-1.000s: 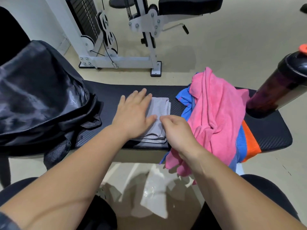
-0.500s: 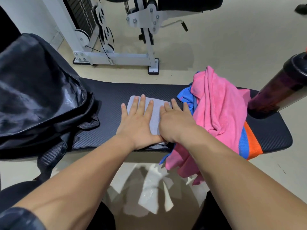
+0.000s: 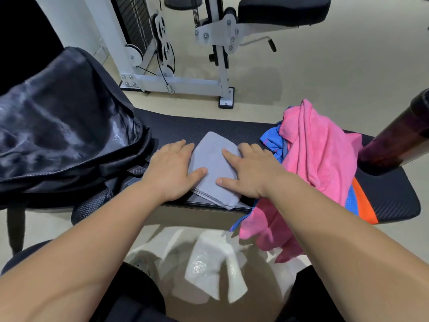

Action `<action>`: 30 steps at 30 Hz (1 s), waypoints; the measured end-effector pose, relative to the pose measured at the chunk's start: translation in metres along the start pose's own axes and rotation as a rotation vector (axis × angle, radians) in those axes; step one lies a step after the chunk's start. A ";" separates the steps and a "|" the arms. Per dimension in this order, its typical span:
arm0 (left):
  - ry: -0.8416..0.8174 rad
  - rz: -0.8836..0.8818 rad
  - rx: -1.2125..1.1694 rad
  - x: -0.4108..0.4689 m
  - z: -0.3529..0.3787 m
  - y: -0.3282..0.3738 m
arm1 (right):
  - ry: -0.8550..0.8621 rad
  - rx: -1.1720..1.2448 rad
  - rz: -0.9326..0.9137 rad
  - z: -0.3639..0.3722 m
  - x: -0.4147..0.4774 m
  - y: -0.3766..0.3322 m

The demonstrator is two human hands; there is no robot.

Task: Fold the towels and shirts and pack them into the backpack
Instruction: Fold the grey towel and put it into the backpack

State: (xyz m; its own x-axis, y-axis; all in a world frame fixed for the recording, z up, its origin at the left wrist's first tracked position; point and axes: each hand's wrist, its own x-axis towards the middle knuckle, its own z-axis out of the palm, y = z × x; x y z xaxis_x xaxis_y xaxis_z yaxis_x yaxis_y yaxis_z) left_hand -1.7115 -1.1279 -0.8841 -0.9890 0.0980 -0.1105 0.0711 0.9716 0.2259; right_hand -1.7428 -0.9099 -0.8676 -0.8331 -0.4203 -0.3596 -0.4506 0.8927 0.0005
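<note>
Head view: backpack (image 3: pixel 58 135) and pink towel (image 3: pixel 318 159) flank grey towel (image 3: pixel 213 168).

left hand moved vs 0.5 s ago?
Yes. The left hand slid left, off the middle of the gray towel to its left edge. It is now right beside the backpack on the bench.

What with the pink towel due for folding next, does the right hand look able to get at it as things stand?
Probably yes. The right hand rests on the folded grey towel, and the pink towel lies uncovered on top of the pile right beside it on the bench, with nothing between them.
</note>
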 end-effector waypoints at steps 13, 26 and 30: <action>-0.152 0.087 0.098 0.024 -0.033 0.013 | 0.216 0.119 0.008 -0.023 -0.013 -0.005; -0.460 0.131 0.240 0.073 -0.046 0.026 | -0.085 0.091 -0.050 -0.036 0.042 0.001; -0.502 0.183 0.232 0.072 -0.043 0.026 | -0.146 0.042 -0.091 -0.039 0.041 0.003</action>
State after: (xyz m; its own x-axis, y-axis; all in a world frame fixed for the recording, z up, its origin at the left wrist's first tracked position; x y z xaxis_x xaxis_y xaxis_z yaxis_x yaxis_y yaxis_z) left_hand -1.7868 -1.1051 -0.8449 -0.7793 0.3039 -0.5481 0.3177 0.9454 0.0724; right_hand -1.7912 -0.9304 -0.8462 -0.7324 -0.4745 -0.4882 -0.5059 0.8592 -0.0761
